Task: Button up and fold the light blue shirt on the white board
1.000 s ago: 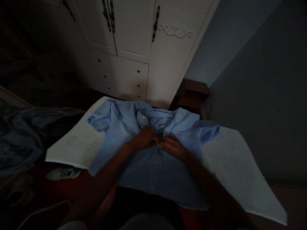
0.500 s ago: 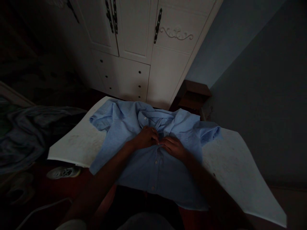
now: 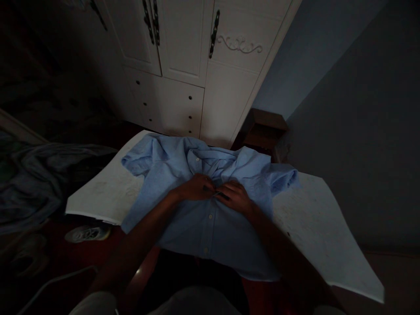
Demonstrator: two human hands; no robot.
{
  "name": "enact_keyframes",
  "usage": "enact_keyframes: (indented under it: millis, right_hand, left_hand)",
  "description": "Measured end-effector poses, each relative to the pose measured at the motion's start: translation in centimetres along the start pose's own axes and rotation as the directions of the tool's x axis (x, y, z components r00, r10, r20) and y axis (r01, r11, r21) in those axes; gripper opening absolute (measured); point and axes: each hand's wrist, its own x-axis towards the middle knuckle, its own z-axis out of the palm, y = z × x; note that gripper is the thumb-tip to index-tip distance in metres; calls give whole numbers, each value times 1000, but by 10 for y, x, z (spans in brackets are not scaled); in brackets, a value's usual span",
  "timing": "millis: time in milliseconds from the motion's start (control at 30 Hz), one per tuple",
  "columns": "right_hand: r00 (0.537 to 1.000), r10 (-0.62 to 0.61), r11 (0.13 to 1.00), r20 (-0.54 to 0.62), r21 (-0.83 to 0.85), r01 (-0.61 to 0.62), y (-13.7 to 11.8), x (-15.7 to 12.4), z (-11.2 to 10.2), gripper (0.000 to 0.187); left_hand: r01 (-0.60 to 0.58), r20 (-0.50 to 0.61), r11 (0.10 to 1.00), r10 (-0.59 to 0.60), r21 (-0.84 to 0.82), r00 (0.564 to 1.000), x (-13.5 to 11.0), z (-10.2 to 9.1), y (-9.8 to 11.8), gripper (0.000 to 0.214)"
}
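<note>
Towering over the whole setup was an off-white panelled wardrobe with dark ornate handles [image 3: 229, 92]. In front of it sat a wide, smudged white surface with angled ends [image 3: 308, 227], and past its left end was a heap of crumpled greyish cloth [image 3: 36, 183], pretty dim so no clue what exactly. Main thing: a light-blue short-sleeved button-up shirt [image 3: 177, 175] lay front-up across the middle of the surface, collar near the far edge, hem around the near edge, sleeves pointing at the left and right ends. Beyond the far edge, toward the right, stood a brown wooden open-fronted cabinet [image 3: 269, 120]. Down on the reddish floor, below the near left corner, was a pale lace-up shoe [image 3: 87, 234]. Both hands were on the shirt's front, below the collar. The left hand [image 3: 199, 187] and right hand [image 3: 234, 197] nearly met, fingers bunched narrow and pinching the fabric; couldn't tell if a button was between them. Smallest stuff: a little round whitish button [image 3: 210, 216] showed just below the hands.
</note>
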Motion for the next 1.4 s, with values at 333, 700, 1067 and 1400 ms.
enact_keyframes:
  millis: [333,700,1067,1400]
  right_hand:
    - [1000,-27,999,13,-18,27,3,0,2,13]
    - [994,-20,1000,105,-5,20,2,1,0,11]
    - [984,22,998,179,-61,-11,0,4,4,11]
    - [983,55,998,174,3,-57,1,4,6,13]
  left_hand:
    - [312,-219,888,-249,338,944,-12,31,42,21]
    - [628,-526,674,-397,389,752,-17,65,70,24]
    - [594,-594,752,-346,287,726,-18,81,57,27]
    - [530,-595,803,-292,274,749,-19,81,51,21]
